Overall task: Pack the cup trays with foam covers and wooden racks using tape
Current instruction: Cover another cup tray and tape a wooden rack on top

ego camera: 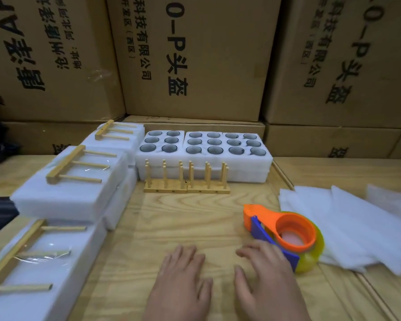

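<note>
Left hand [182,278]: lay flat on the wooden surface [171,218], fingers spread, grip on nothing.
Right hand [265,281]: fingers spread and loose, holding nothing, just beside the tape dispenser [285,235].
Cup trays [204,147]: white foam, glasses in the holes, sat at the back of the surface.
Wooden racks [186,179]: two stood upright, touching the trays' front.
Packed bundles [67,181]: stacked at left, racks taped on top.
Foam covers [347,228]: loose pile at right.
Cardboard boxes [195,54]: stacked behind.

nearest foam pack [39,269] cut by left/btm edge | right hand [266,281] hides pt of tape dispenser [285,232]
</note>
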The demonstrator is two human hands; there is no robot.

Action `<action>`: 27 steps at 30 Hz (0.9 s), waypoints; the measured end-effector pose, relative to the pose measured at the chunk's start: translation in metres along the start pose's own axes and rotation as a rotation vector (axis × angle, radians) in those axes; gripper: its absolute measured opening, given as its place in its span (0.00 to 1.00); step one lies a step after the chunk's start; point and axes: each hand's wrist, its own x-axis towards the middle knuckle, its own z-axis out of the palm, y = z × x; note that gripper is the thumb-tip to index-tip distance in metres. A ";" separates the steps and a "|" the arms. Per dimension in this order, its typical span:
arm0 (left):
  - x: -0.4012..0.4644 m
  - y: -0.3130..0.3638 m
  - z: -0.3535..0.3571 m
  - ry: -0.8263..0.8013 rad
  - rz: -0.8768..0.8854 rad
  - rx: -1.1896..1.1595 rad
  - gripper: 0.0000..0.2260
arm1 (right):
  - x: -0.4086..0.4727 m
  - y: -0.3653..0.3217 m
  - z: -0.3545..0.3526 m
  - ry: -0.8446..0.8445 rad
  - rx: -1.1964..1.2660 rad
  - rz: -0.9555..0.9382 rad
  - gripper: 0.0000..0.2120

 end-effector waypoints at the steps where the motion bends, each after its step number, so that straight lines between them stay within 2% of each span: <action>1: 0.001 0.001 0.004 -0.021 -0.016 0.076 0.28 | 0.007 0.004 -0.009 0.050 -0.053 0.014 0.13; 3: 0.002 0.003 0.008 -0.003 -0.028 0.095 0.30 | 0.025 0.012 -0.027 0.017 -0.241 0.127 0.18; 5: 0.001 0.001 0.008 0.001 -0.013 0.107 0.29 | 0.042 0.019 -0.040 -0.207 -0.490 0.285 0.25; 7: 0.001 0.000 0.008 0.015 0.000 0.140 0.29 | 0.055 0.028 -0.044 -0.401 -0.584 0.361 0.23; 10: 0.000 0.001 0.007 0.029 -0.007 0.141 0.28 | 0.065 0.039 -0.045 -0.497 -0.529 0.357 0.15; 16: 0.003 0.001 0.007 0.010 -0.012 0.115 0.28 | 0.102 0.050 -0.065 -0.502 -0.456 0.302 0.16; 21: 0.002 0.000 0.008 0.022 -0.017 0.111 0.27 | 0.132 0.054 -0.086 -0.599 -0.295 0.253 0.11; 27: 0.003 0.001 0.006 0.027 -0.008 0.137 0.29 | 0.133 0.069 -0.063 -0.632 -0.153 0.158 0.08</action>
